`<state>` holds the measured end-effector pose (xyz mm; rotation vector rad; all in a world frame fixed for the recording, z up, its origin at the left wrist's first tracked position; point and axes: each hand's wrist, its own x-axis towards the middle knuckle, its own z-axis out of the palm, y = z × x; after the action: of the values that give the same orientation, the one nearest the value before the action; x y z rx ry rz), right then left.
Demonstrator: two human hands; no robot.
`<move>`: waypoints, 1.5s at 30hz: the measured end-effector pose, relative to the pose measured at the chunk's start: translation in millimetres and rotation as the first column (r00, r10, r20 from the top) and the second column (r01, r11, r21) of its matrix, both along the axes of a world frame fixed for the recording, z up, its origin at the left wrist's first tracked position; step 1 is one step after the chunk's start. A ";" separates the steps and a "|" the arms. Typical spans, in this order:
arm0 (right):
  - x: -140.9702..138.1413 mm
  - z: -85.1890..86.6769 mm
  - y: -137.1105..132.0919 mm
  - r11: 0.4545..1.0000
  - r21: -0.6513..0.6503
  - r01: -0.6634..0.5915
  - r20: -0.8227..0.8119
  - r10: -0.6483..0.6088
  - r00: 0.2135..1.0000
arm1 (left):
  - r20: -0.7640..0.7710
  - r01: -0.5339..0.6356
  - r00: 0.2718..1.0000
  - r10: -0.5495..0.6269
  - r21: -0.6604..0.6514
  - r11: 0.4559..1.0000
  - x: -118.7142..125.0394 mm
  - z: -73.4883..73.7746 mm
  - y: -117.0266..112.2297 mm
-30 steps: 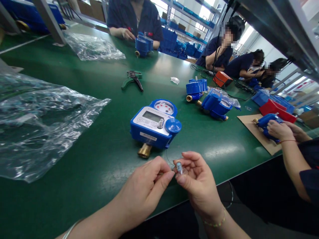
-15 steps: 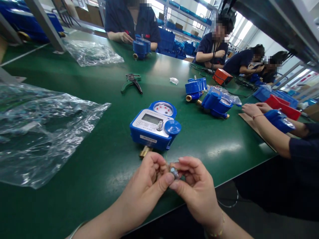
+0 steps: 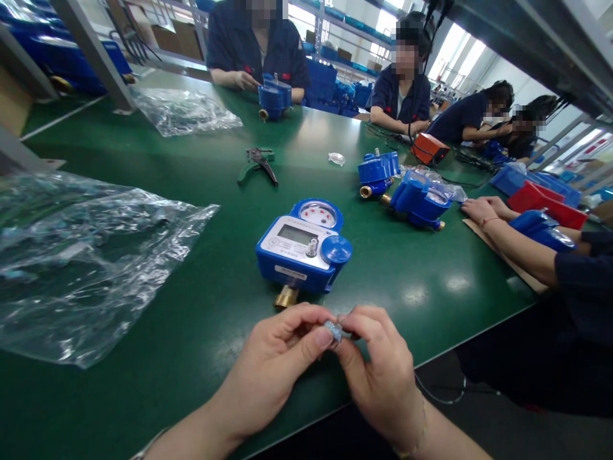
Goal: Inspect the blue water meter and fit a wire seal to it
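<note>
My left hand [image 3: 280,361] and my right hand [image 3: 380,370] meet near the table's front edge. Between their fingertips they pinch a small see-through bluish piece [image 3: 332,330], partly covered by the fingers. Just beyond lies a blue water meter [image 3: 292,255] with a grey display, a round dial and a brass fitting pointing toward me. A small clear and metallic piece [image 3: 312,247] rests on its face, beside a round blue cap [image 3: 336,250]. Green-handled pliers [image 3: 258,167] lie farther back on the green table.
Clear plastic bags [image 3: 110,268] spread over the left side. Two more blue meters [image 3: 421,199] stand right of centre, near a clear oval piece [image 3: 336,158] and an orange box [image 3: 430,148]. A co-worker's arms [image 3: 522,246] reach in from the right around another meter; other people sit across the table.
My right fingers have shifted around the small piece and now bend over it from above. The whole view has moved slightly. A person at the back has raised their head.
</note>
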<state>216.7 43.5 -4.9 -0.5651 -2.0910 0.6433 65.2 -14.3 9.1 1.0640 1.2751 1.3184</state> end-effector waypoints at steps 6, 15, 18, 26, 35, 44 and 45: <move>-6.0 -7.5 -8.1 0.971 0.211 0.111 0.093 -0.133 0.987 | -0.257 -0.078 0.960 0.109 0.128 0.989 -2.7 -2.1 -2.6; -18.1 -2.3 -12.0 0.582 -0.771 -0.260 -0.229 0.128 0.965 | -0.342 -0.050 0.933 0.110 0.179 0.983 0.7 0.3 -7.1; -17.0 -6.0 -14.7 0.689 -0.700 -0.187 -0.151 0.114 0.982 | -0.352 -0.083 0.924 0.147 0.191 0.978 0.2 0.4 -7.0; -17.1 -12.6 -14.0 0.903 -0.417 -0.109 -0.060 0.092 0.994 | -0.356 -0.087 0.919 0.171 0.241 0.967 2.0 -3.1 -6.5; -17.2 -20.5 -13.6 0.991 0.104 0.081 0.069 -0.089 0.994 | -0.351 -0.095 0.920 0.176 0.235 0.967 2.0 -5.1 -4.7; -20.6 -10.5 -12.0 0.325 -0.853 -0.408 -0.338 0.251 0.907 | -0.361 -0.086 0.918 0.165 0.226 0.970 -0.7 -4.9 -4.1; -19.6 -13.1 -12.5 0.526 -0.790 -0.316 -0.246 0.200 0.948 | -0.353 -0.096 0.920 0.171 0.221 0.970 -0.6 -5.1 -3.9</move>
<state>197.0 31.0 -18.0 -0.6837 -1.6518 1.8486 64.6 -18.2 4.0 1.4412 1.5394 1.4157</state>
